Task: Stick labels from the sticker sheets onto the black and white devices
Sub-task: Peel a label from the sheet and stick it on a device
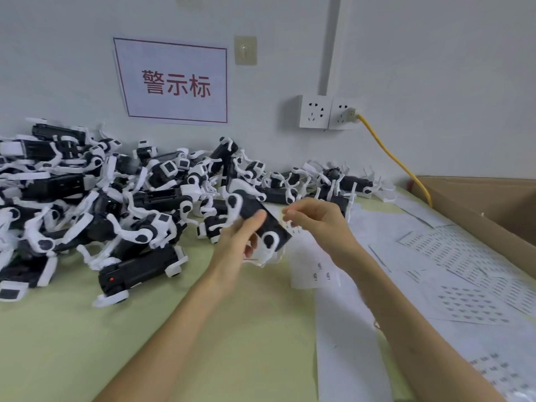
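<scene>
Nearest the viewer, from four to five o'clock, sticker sheets (pixel 464 300) lie overlapping on the green table (pixel 145 329), and one small sheet (pixel 314 271) sits directly under the hands. Above it, at mid-view, the left hand (pixel 237 242) grips a black and white device (pixel 261 224) clear of the table, thumb laid on its dark face and the other fingers curled behind. Just beside it at three o'clock, apart from it, the right hand (pixel 319 221) has its fingertips (pixel 290 213) drawn together as in a pinch. Whether a label sits between them is too blurred to tell. I judge that a label is about to go onto the dark face.

A label that small could curl onto the finger, or land crooked if the device twists in the one-handed grip. The thumb covers part of the face and may get in the way. The device's white legs could also snag the loose sheet below.

Farther off, from nine to eleven o'clock, the pile of devices (pixel 101 198) is tangled. A finished one set back there would probably be lost among unlabelled ones. Far at two o'clock a yellow cable (pixel 391 158) runs from the wall socket (pixel 342 113) toward a cardboard box (pixel 493 204), well apart from the work.
</scene>
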